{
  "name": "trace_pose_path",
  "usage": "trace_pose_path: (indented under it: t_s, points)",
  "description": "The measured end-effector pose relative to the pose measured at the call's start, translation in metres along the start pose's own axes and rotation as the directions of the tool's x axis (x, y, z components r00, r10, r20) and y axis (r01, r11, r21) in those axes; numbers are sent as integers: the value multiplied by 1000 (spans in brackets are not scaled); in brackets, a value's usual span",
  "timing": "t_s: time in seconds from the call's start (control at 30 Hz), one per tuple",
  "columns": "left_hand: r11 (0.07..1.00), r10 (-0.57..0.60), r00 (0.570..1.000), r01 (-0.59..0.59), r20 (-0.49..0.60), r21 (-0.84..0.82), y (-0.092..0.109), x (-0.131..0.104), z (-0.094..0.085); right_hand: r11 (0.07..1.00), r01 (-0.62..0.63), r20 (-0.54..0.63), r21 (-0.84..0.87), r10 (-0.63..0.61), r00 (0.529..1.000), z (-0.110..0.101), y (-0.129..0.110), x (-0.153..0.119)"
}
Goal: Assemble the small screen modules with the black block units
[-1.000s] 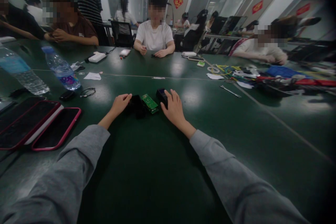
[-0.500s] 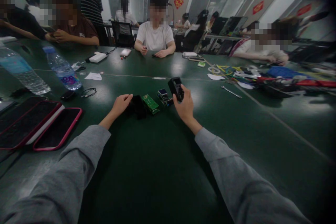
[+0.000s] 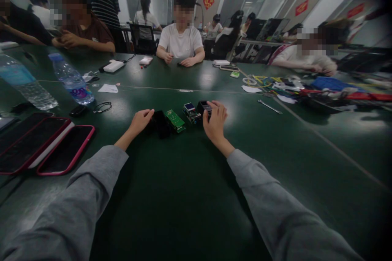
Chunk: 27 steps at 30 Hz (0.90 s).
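Roughly, line by line:
Landmark: green circuit board (image 3: 175, 120), flat on the dark green counter (image 3: 183, 195), long axis running from near-right to far-left.
Left of the board: black casing half (image 3: 161, 123), touching the board's left edge; left hand (image 3: 139, 122) resting against its left side, fingers (image 3: 149, 113) curled loosely onto the top, grip not clear enough to tell.
Right of the board: small module with a blue-lit screen (image 3: 191, 112), just beside it, screen facing up.
Further right of the board: black casing piece (image 3: 203, 107), low at the counter, open side up; right hand (image 3: 215, 122) over it, fingers (image 3: 218, 106) bent and closed around its right side.
Far left of the board: two phones in pink-edged cases (image 3: 45, 147), side by side, well apart from the hands; two water bottles (image 3: 72, 79) lying tilted behind them; small black cable (image 3: 102, 107) near the bottles.
Far right of the board: metal wrench (image 3: 268, 106), then a heap of coloured wires and tools (image 3: 306, 89).
Beyond the board: other people seated along the far edge, hands on the counter.
Between the hands and the board: nothing in the way.
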<state>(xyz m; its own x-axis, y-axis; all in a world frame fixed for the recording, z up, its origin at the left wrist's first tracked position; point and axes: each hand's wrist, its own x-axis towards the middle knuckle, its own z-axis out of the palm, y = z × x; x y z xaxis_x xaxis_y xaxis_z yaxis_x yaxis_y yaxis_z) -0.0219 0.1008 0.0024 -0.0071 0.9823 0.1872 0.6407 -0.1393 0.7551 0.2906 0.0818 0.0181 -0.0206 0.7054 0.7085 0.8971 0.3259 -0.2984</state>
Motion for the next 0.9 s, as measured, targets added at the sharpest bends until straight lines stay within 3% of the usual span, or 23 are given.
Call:
trace_pose_path:
  t_s: [0.13, 0.23, 0.33, 0.53, 0.73, 0.9]
  points:
    - [1000, 8, 1000, -8, 0, -10, 1, -1, 0, 977, 199, 136, 80, -209, 968, -6, -31, -12]
    - [1000, 16, 1000, -16, 1, -10, 1, -1, 1, 945, 301, 318, 129, -327, 890, -1, -41, -19]
    - [1000, 7, 1000, -7, 0, -6, 1, 0, 1, 929, 328, 413, 173, -371, 832, 6, -39, -21]
    - [1000, 3, 1000, -3, 12, -2, 4, -1, 0, 923, 317, 380, 218, -379, 844, 2, -36, -18]
    - [1000, 15, 1000, -15, 2, -4, 5, -2, 0, 854, 389, 442, 346, -514, 735, -1, -41, -16]
    - [1000, 15, 1000, -15, -8, -7, 3, -2, 0, 875, 316, 504, 366, -472, 724, -1, -41, -15]
